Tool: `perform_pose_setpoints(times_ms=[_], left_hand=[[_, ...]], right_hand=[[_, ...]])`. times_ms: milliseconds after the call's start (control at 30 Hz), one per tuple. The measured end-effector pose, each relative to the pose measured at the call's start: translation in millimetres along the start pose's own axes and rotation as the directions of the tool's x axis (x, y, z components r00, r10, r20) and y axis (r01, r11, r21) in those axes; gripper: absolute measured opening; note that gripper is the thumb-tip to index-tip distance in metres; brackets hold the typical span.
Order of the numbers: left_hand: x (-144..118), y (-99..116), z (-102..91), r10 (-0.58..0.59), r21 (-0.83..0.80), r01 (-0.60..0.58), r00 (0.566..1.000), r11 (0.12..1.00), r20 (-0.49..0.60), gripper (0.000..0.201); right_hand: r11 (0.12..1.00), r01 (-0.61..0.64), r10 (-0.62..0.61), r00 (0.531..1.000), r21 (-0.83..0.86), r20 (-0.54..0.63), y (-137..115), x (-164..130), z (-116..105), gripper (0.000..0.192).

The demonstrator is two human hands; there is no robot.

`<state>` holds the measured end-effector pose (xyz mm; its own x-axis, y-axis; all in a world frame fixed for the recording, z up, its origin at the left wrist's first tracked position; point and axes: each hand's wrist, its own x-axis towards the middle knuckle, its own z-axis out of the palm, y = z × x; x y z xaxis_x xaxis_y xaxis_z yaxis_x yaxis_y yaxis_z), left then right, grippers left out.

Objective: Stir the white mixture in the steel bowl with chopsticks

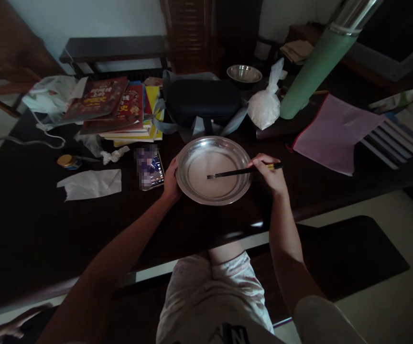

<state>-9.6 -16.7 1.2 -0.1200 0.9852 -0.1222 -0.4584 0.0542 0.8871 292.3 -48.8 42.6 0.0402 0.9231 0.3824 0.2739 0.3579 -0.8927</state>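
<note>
At the centre of the frame we see a round steel plate [213, 170] lying flat on the dark tabletop [30, 229], a thin pale liquid spread over its bottom. Our left hand [171, 184] rests against the plate's left rim, fingers curled along its edge, while our right hand [271, 173] is at the right rim with its fingers pinching a pair of dark chopsticks [244, 171] whose tips lie in the pale liquid near the plate's middle. Just left of the plate lies a phone [151, 168], its screen blurred beyond reading. Further left are a crumpled white paper [90, 184], a small tissue wad [114, 155] and a little yellow-lidded jar [68, 161]. Behind the plate sits a black case [201, 101], with a stack of books [120, 112] to its left and a knotted white plastic bag [266, 105] to its right. A steel bowl [244, 73] stands in the upper middle, a tall green flask [321, 59] leans across the upper right and is cut off by the frame's top, and a pink pouch [333, 131] lies at right. The tabletop's near edge runs just below the plate, leaving little room there; the lower left of the tabletop is bare. The room is dim, and the upper background is hard to make out.
</note>
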Motion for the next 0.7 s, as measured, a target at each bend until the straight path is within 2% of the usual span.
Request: perform_pose_setpoints(times_ms=[67,200,333,400,500,567,700], left_hand=[[-0.4,0.7,0.8,0.008,0.000,-0.008,1.000,1.000,0.017,0.024],[0.2,-0.1,1.2,0.016,-0.003,-0.016,1.000,1.000,0.021,0.024],[1.4,-2.6,0.4,0.016,-0.010,-0.016,1.000,1.000,0.014,0.027],[1.8,-3.1,0.0,0.028,-0.011,-0.028,0.999,1.000,0.019,0.030],[2.3,-3.4,-0.8,0.048,0.011,-0.048,0.998,0.999,0.027,0.033],[2.9,-3.8,-1.6,0.051,0.025,-0.052,0.998,0.998,0.026,0.035],[4.2,-5.4,-2.7,0.041,0.018,-0.041,0.999,0.999,0.019,0.035]], right_hand=[[1.000,0.017,-0.017,1.000,-0.021,0.013,0.5,0.2,0.3,0.043],[0.999,-0.005,0.008,0.995,0.036,-0.102,0.4,-0.2,-0.2,0.042],[1.000,-0.003,0.003,1.000,0.026,0.017,-0.3,-0.2,0.9,0.042],[1.000,0.009,-0.008,0.999,-0.009,0.036,0.0,0.2,1.3,0.044],[1.000,-0.005,0.005,0.997,-0.007,-0.074,1.1,-0.2,0.5,0.046],[0.999,-0.018,0.021,0.995,0.028,-0.098,1.7,-0.9,0.2,0.044],[1.000,0.008,-0.008,1.000,0.007,0.023,2.7,-0.6,0.8,0.043]])
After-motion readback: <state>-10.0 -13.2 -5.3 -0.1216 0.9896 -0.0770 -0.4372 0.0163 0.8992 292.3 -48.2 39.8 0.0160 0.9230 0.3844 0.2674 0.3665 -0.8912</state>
